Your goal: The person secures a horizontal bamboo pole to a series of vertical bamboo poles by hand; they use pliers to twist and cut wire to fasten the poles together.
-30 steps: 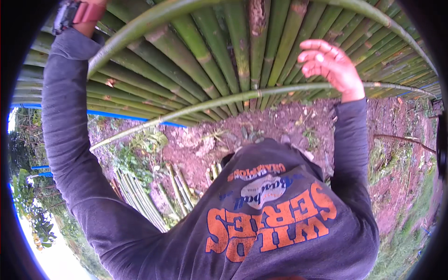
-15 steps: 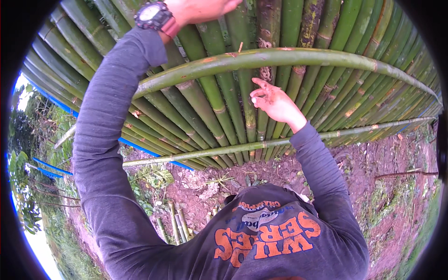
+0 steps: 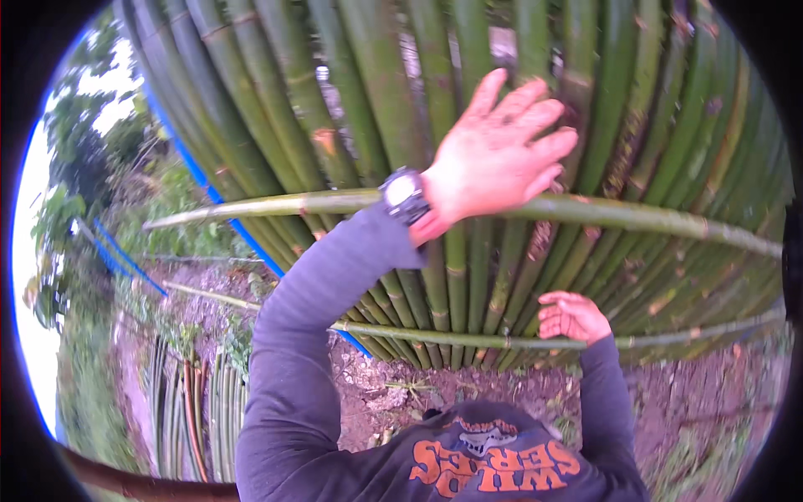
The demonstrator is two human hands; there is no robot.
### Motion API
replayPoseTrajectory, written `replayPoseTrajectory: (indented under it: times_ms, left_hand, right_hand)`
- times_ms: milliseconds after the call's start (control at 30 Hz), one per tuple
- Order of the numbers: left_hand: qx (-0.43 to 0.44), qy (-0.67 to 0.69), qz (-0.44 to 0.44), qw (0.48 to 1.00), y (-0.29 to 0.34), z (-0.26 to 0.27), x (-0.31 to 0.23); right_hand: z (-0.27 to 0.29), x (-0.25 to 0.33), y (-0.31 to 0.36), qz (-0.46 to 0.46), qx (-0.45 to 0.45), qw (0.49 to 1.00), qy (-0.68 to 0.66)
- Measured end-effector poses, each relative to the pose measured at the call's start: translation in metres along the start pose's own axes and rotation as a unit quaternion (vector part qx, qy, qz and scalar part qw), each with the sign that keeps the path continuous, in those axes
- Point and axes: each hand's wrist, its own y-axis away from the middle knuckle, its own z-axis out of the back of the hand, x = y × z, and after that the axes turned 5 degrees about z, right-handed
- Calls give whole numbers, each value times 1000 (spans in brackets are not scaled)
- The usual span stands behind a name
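Green bamboo poles [image 3: 368, 75] stand side by side as a wall, with a horizontal bamboo pole [image 3: 619, 213] across them. My left hand [image 3: 502, 146], wearing a dark watch [image 3: 404, 194] on its wrist, is spread open just above this crosspiece. It hides part of the crosspiece, and whether its palm touches the bamboo is unclear. Lower and to the right is my right hand [image 3: 575, 318], its fingers loosely bent and apart, near a thinner horizontal bamboo pole [image 3: 468, 340]. I see nothing held in either hand.
Cut bamboo lengths [image 3: 226, 410] and a reddish-brown pole [image 3: 194, 418] are at lower left. A blue edge [image 3: 196, 171] runs along the wall's left side. Brown soil [image 3: 360, 376] lies below the wall, and leafy plants [image 3: 92, 142] grow at far left.
The view has shifted left, bringing the crosspiece's left end into sight. My left hand has come down from the top edge and spread. My right hand has moved lower and right.
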Motion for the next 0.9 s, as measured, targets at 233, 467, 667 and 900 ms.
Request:
replayPoseTrajectory:
  times_ms: [233,467,667,900]
  left_hand:
    - [373,585,95,714,176,-100,-187]
    - [633,641,216,377,478,-136,-351]
    - [690,644,302,137,599,-72,-413]
    - [752,477,417,184,685,-72,-372]
  right_hand:
    - [86,-253,134,-407,-173,699,561]
    - [-47,-291,245,-473,-177,840,197]
    - [-97,-353,309,-444,-362,781,249]
    - [16,-416,314,-440,-354,771,295]
